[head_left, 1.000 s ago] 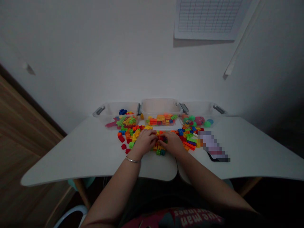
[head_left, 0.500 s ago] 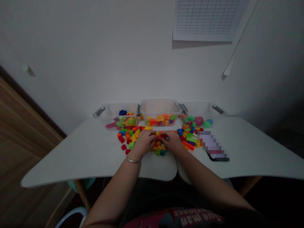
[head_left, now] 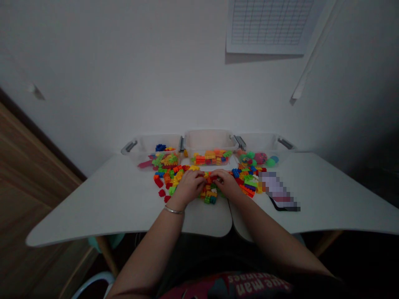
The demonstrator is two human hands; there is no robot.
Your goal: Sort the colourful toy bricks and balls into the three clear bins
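Hands point(head_left: 208, 185) together on red brick point(head_left: 213, 178)

Shirt point(head_left: 249, 286) at bottom edge shows upside-down letters, approx. "ue man"; rest illegible.

Glossy plastic bricks point(head_left: 174, 176), matt white table point(head_left: 109, 207)

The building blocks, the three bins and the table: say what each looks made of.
Building blocks: likely moulded plastic, with bright solid colours and studded tops; the finish is too small to judge.
Bins: clear plastic, since the contents show through the walls; grey clip handles.
Table: smooth, matte white top, perhaps laminate or painted board; wooden-looking legs underneath.
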